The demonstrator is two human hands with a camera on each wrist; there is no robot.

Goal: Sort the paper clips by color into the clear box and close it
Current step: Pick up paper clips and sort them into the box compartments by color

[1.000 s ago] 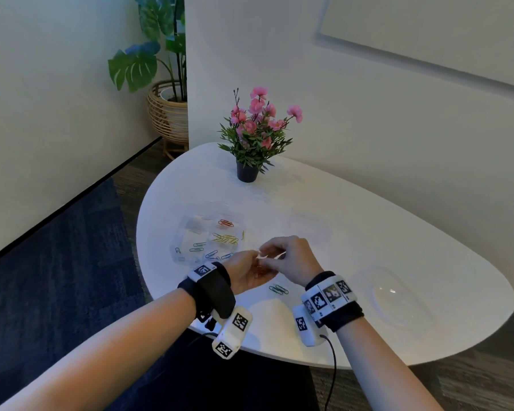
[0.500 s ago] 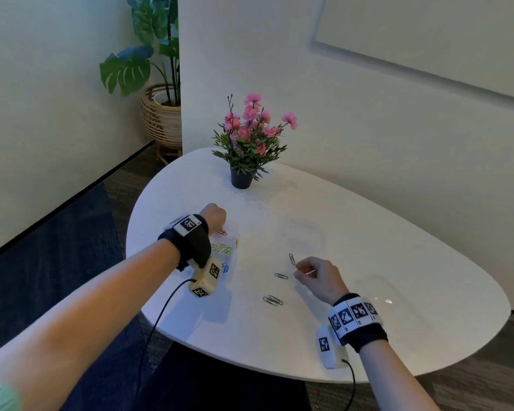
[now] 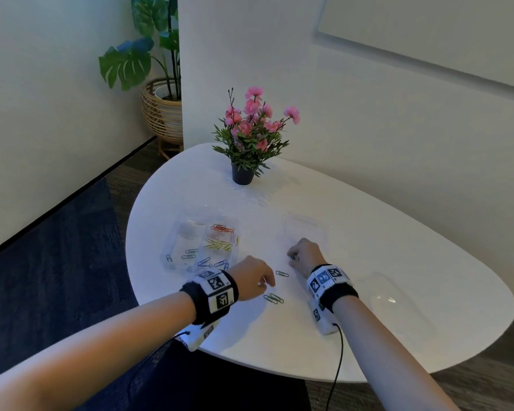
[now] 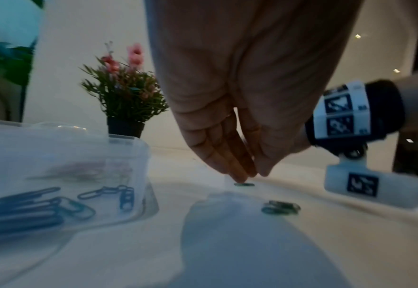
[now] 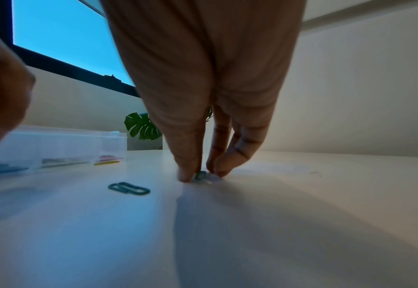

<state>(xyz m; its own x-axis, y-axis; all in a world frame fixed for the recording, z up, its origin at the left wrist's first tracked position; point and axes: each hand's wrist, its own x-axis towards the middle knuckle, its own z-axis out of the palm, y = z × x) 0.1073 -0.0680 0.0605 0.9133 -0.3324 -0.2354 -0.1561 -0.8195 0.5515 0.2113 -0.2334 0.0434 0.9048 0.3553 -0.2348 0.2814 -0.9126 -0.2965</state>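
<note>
Right hand point(image 5: 198, 176) pinches a green clip point(image 5: 200, 175) on the table point(image 3: 368, 232). Left hand point(image 3: 254, 278), fingers straight and together, hovers over the single clip point(image 3: 282, 273), the nearer hand to it.

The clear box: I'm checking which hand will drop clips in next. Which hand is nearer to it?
Left. The left hand hovers just beside the clear box, at its near right corner. The right hand is farther right, fingertips on the table.
</note>
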